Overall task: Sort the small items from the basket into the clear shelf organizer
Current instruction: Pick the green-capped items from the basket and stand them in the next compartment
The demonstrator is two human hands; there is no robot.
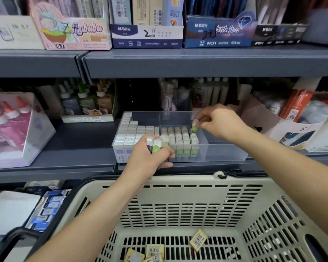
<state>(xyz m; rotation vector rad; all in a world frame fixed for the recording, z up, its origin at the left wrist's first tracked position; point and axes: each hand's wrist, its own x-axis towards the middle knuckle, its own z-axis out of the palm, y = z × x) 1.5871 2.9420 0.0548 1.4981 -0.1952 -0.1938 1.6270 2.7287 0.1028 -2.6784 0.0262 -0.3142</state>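
Observation:
The clear shelf organizer [225, 152] stands on the middle shelf. Its left section holds white and blue erasers [130, 133]; the middle section holds rows of green-sleeved erasers [180, 140]. My left hand [149, 157] grips a small bunch of green erasers [156, 145] at the organizer's front edge. My right hand [216, 121] pinches one green eraser [194, 127] over the right end of the green rows. The beige basket [178, 188] sits below, with several yellowish barcode erasers [198, 239] on its floor.
The upper shelf [178, 61] carries pencil-lead display boxes. Glue bottles [83, 103] stand behind the organizer, a clear box of pink bottles [11, 129] to its left, and an open carton [292, 129] to its right. The organizer's right section is bare.

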